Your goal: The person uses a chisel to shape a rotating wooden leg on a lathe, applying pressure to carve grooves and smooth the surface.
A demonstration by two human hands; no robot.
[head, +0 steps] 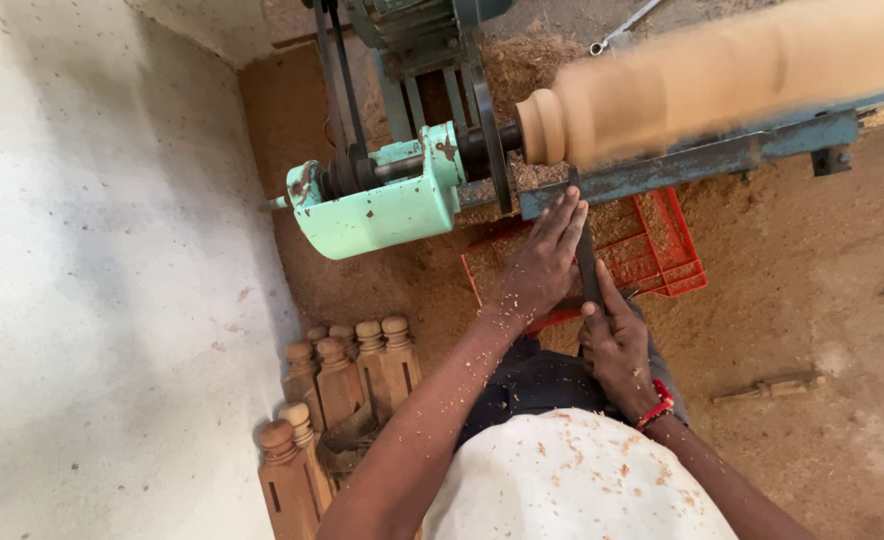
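A long pale wooden piece [722, 75] spins blurred on a lathe, its rounded end next to the green headstock [382, 205]. My left hand [542, 262] lies flat over a dark chisel [586, 255], fingers stretched toward the blue tool rest [682, 165]. My right hand [617, 345], with a red wrist band, grips the chisel lower down on its handle. The chisel's tip points up at the rest just below the spinning wood. Sawdust flecks cover both forearms.
Several turned wooden posts [342, 385] stand against the white wall [92, 280] at lower left. A red plastic crate [662, 250] lies under the lathe on the sawdust-covered floor [812, 280]. A belt and motor [412, 30] sit at top. A small wooden tool [767, 387] lies at right.
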